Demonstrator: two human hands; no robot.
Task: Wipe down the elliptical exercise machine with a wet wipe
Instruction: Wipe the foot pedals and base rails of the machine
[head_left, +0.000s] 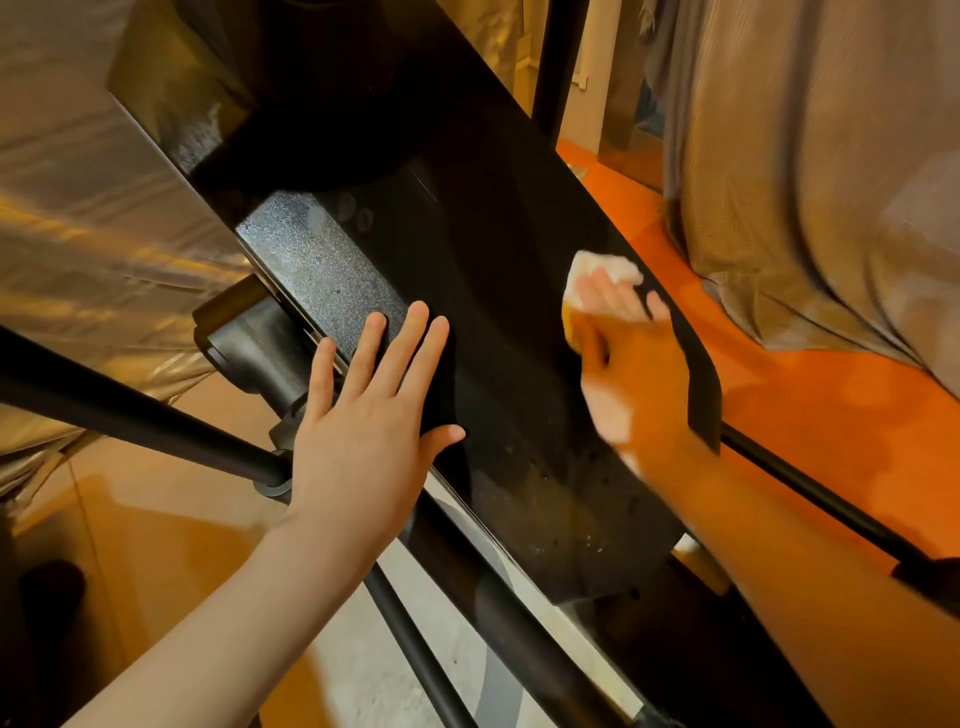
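Note:
The elliptical machine's black glossy housing (467, 249) runs diagonally through the middle of the view. My left hand (363, 415) lies flat on its left edge with fingers straight and spread. My right hand (634, 374), blurred by motion, presses a white wet wipe (602, 270) against the right side of the housing near its rim. The wipe shows above my fingertips; the rest is hidden under the hand. The lower part of the housing carries specks and smears.
Black metal bars (130, 405) of the machine cross at the lower left and along the right (810, 493). A shiny cover (78, 208) hangs at the left. Grey fabric (805, 182) drapes at the right over an orange floor (831, 405).

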